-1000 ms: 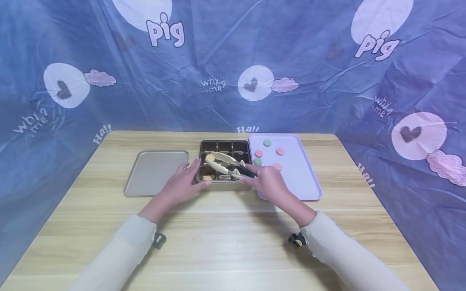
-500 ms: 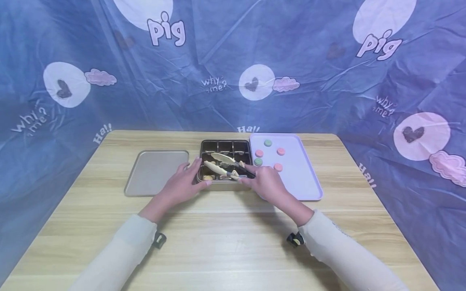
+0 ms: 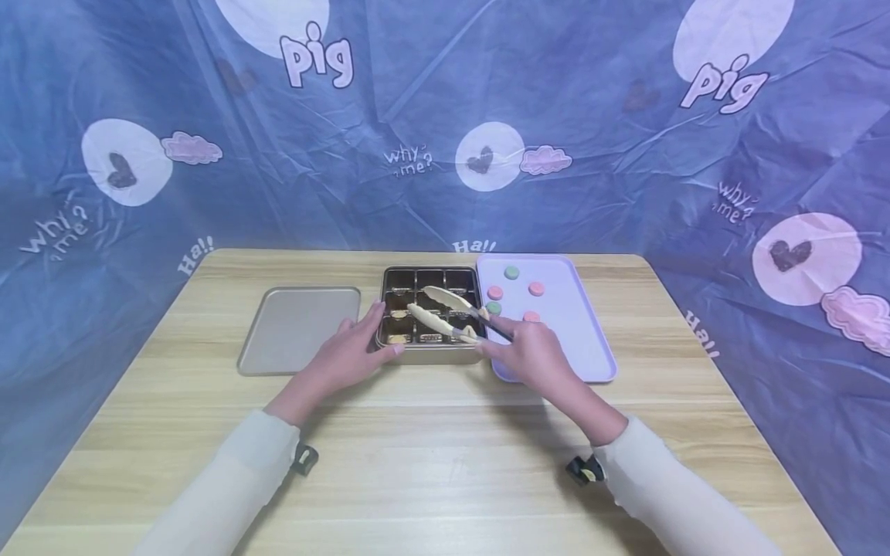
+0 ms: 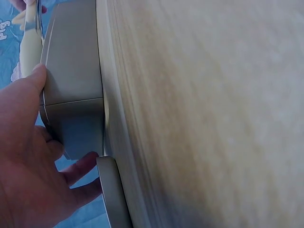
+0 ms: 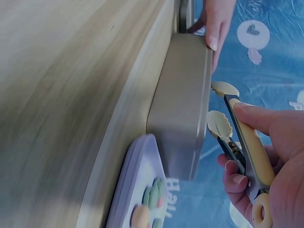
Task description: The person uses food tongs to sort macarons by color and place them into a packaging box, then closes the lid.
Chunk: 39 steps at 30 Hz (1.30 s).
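My right hand [image 3: 531, 351] holds food tongs [image 5: 249, 142] with cream scalloped tips and dark metal arms. Their tips are spread over the box, with nothing between them. Below is a metal box [image 3: 427, 355], its dark insert [image 3: 431, 279] split into several square compartments. One yellowish macaron [image 3: 399, 338] lies in the front-left compartment, and another macaron [image 3: 399, 313] sits just behind it. At the box's front-left corner, my left hand [image 3: 348, 351] grips the walls, thumb at the front and fingers along the left side. The tongs hide part of the insert.
Right of the box lies a lilac tray [image 3: 570, 355] carrying several pink and green macarons, such as a green macaron [image 3: 511, 272] and a pink macaron [image 3: 536, 288]. A flat metal lid [image 3: 278, 340] rests left of the box. A blue printed cloth [image 3: 431, 208] hangs behind the table.
The tongs first held a yellowish macaron over the middle-left compartment, then parted and let it go there. Now my right hand has drawn them to the right; my left hand stays put.
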Each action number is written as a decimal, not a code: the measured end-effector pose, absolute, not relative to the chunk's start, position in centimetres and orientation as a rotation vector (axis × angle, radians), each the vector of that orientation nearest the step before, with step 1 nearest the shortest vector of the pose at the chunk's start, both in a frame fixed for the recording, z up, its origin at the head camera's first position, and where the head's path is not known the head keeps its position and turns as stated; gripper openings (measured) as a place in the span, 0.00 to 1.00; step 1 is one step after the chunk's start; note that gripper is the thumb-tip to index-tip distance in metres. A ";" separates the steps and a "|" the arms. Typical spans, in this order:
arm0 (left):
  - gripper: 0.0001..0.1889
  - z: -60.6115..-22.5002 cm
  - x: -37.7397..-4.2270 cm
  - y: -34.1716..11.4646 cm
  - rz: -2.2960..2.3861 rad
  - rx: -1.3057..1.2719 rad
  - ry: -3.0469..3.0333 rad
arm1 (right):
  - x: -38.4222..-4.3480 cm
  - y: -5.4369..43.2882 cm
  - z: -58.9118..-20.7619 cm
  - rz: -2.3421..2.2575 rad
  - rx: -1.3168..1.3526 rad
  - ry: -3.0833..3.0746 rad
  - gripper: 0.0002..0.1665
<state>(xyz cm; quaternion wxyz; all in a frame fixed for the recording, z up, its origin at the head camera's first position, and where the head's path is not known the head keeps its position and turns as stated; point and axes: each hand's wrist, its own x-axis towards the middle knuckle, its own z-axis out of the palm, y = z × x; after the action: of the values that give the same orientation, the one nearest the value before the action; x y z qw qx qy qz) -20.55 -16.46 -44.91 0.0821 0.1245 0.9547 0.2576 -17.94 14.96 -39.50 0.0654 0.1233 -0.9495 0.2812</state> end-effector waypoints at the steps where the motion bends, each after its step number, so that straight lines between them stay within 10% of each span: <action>1: 0.50 -44.9 -20.5 -16.5 0.774 0.371 2.846 | -17.8 15.4 -39.5 0.844 0.369 -2.852 0.33; 39: 0.53 -44.5 -20.6 -16.5 0.731 0.405 2.860 | -11.2 28.2 -41.3 0.787 -0.090 -2.941 0.43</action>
<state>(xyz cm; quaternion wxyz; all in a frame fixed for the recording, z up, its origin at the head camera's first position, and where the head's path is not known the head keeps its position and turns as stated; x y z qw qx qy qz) -20.56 -16.50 -44.51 0.0809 0.1356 0.9567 0.2444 -11.17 28.19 -41.30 0.0477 -0.0295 -0.9645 0.2580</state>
